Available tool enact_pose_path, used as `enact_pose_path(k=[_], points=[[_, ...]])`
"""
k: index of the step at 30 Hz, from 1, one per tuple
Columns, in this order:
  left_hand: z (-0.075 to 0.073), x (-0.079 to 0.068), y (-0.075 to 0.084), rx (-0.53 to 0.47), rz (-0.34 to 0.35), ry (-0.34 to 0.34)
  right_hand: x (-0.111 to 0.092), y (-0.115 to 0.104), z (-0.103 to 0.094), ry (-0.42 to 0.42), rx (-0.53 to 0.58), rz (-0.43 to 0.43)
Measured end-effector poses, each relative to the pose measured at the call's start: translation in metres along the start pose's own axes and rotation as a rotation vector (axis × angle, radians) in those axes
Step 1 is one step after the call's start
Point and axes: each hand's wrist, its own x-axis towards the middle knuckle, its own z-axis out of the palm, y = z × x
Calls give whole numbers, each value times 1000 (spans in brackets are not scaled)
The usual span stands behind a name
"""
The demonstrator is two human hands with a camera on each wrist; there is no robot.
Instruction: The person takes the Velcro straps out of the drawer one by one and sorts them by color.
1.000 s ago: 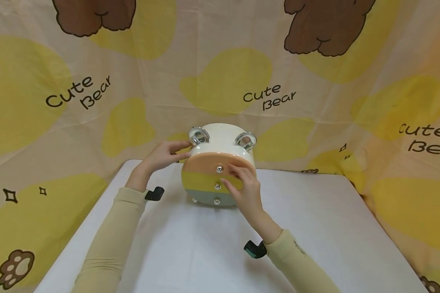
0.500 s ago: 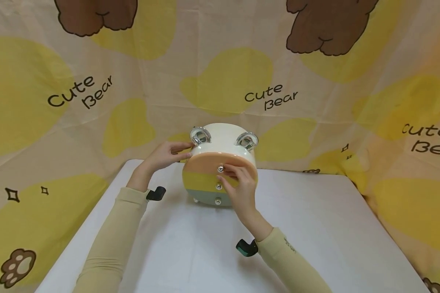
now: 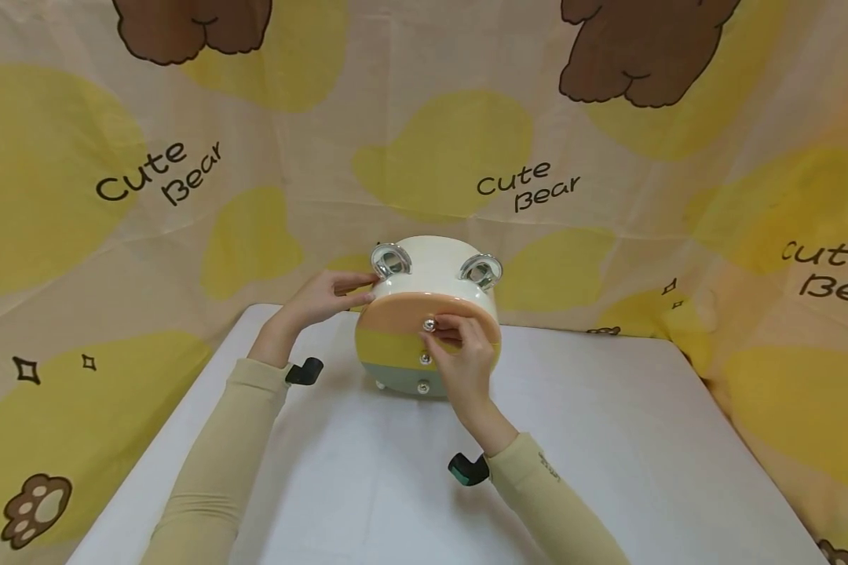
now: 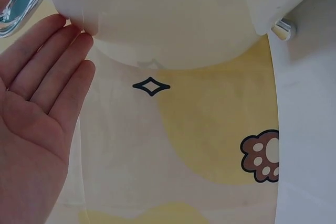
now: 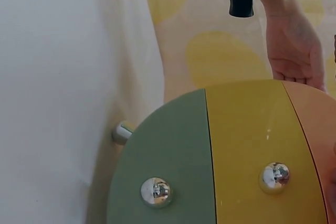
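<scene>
A small rounded drawer cabinet (image 3: 438, 263) with a white body stands on the table. Its front carries an orange top drawer (image 3: 396, 314), a yellow middle drawer (image 3: 389, 349) and a green bottom drawer (image 3: 396, 377), all closed, each with a round silver knob. With thumb and fingertips my right hand (image 3: 466, 361) pinches the top knob (image 3: 429, 324). My left hand (image 3: 321, 300) rests its fingers against the cabinet's upper left side, below a silver ear (image 3: 392, 260); the left wrist view shows those fingers (image 4: 50, 51) fairly straight against the white shell.
A white cloth covers the table (image 3: 367, 486). Behind and around it hangs a yellow and cream curtain (image 3: 424, 157) with bears and lettering, close to the cabinet's back. Short silver feet (image 5: 123, 132) hold the cabinet off the table.
My right hand has moved left across the cabinet's front and its fingers have closed on the top knob. The left hand has stayed at the cabinet's side.
</scene>
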Motion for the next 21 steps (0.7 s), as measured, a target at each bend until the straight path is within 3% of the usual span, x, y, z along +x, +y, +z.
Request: enact_pose_path(k=[14,21], points=[[3,1,-2,-11,31,11,-1,5,6,71,20,-50],[2,0,2,-19,17,4,-2,3,10,81,-38,-18]])
